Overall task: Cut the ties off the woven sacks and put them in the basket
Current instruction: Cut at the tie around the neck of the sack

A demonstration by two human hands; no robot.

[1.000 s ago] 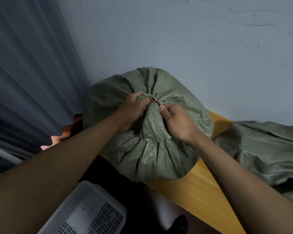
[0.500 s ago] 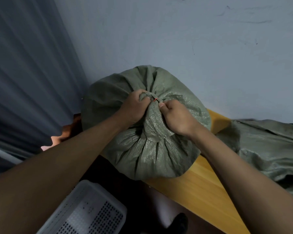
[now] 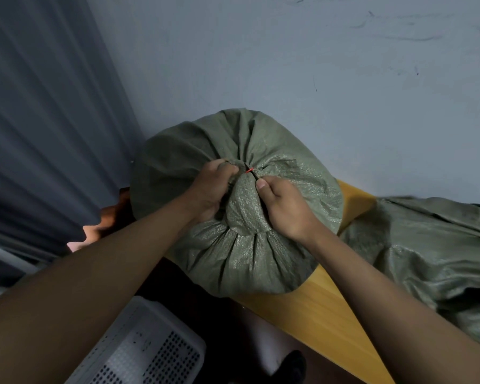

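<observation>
Wooden table [image 3: 320, 309], bulging woven sack [image 3: 250, 261]

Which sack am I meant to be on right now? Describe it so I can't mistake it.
On the yellow-wood table by the wall, take the round stuffed sack at its left end. Unlike the slumped sack to its right, both hands grip its gathered neck, where a red tie shows.

Dim, cool-toned indoor view

Soft shadow is cast below the table edge [image 3: 320, 309]; straight lines are bowed at the borders; slight blur is seen throughout.
</observation>
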